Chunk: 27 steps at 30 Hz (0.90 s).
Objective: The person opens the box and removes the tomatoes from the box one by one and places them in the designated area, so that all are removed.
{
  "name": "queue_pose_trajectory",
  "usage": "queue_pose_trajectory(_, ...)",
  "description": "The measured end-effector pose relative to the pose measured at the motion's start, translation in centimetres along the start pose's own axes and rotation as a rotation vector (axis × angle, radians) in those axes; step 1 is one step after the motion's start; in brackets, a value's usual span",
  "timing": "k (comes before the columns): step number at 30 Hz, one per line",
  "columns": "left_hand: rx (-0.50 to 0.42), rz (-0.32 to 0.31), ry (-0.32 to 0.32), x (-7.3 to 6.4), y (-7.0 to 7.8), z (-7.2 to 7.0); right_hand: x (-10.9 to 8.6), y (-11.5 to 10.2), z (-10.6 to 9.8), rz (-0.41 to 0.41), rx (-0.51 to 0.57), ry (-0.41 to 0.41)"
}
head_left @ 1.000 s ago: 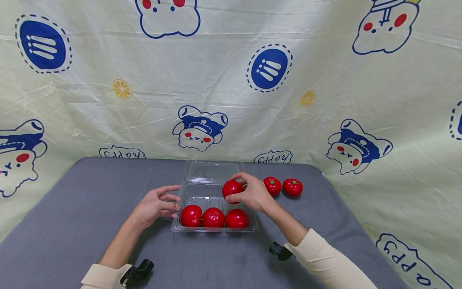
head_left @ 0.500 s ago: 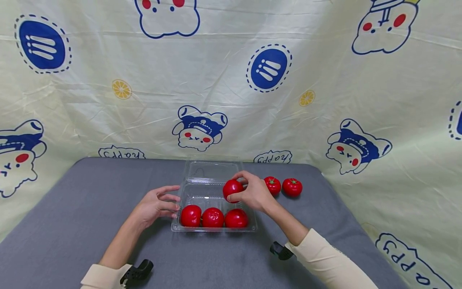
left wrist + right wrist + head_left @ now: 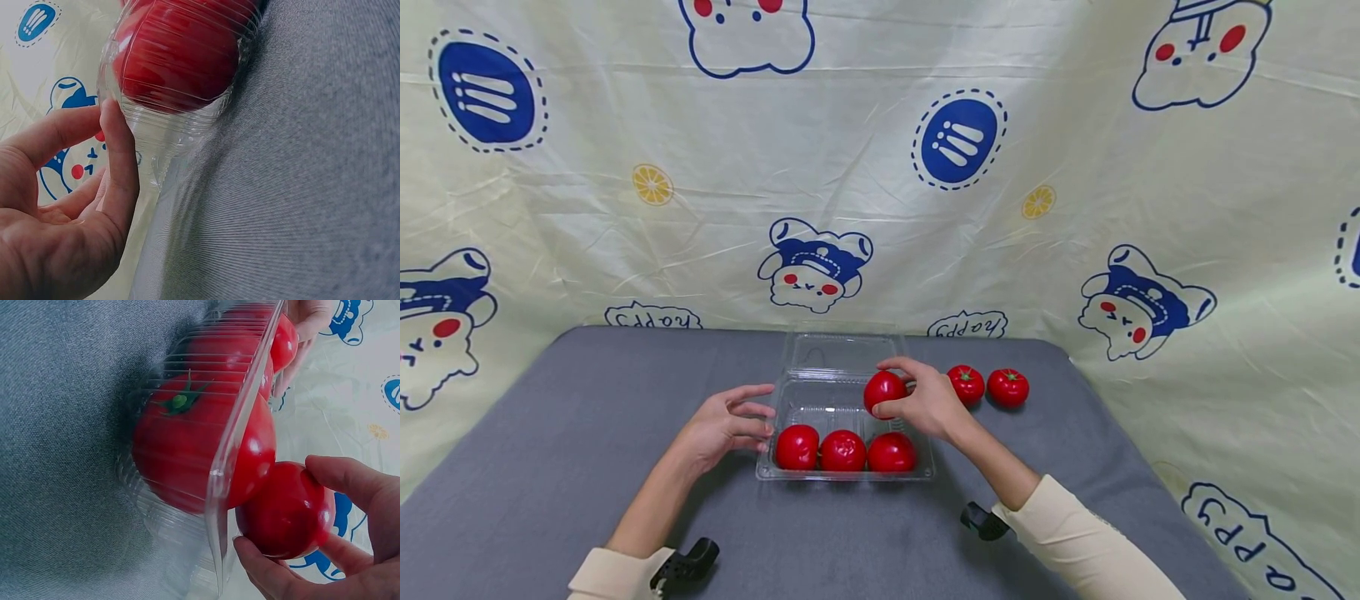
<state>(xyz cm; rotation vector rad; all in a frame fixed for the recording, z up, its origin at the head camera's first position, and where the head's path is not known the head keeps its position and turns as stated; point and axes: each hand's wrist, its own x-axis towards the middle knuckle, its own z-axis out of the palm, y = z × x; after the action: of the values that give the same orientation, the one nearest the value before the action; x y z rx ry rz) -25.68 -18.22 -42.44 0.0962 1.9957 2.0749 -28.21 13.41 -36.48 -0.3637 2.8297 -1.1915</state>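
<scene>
A pale, creased sheet (image 3: 715,167) with a slight sheen hung behind, printed with blue-outlined cartoon animals and orange slices. Before it spread the grey surface (image 3: 550,467), covered in cloth with a fine woven grain. On it sat a rectangular container (image 3: 820,417) of thin, clear, ribbed plastic, its shallow lid (image 3: 842,354) folded back flat behind.

Cream sleeves (image 3: 1075,533) led to two bare hands. The left hand (image 3: 726,425) was fairly wide, its loosely bent fingers spread at the container's left edge, gripping nothing. The right hand (image 3: 928,404) held a smooth, glossy tomato (image 3: 883,393) between thumb and fingers over the container's right rear; whether it met the base could not be told.

Three similar round red tomatoes (image 3: 842,451) filled the front row. Two more tomatoes (image 3: 1008,389) stood on the cloth to the right. Smallest was a star-shaped green calyx (image 3: 181,402), pointed-leaved, seen through the plastic.
</scene>
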Motion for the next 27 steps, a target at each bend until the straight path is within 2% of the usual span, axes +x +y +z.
queue_pose_trajectory(27,-0.009,0.005,0.004,0.13,-0.03,-0.02,0.22,0.07,0.26,0.031,0.006,0.027)
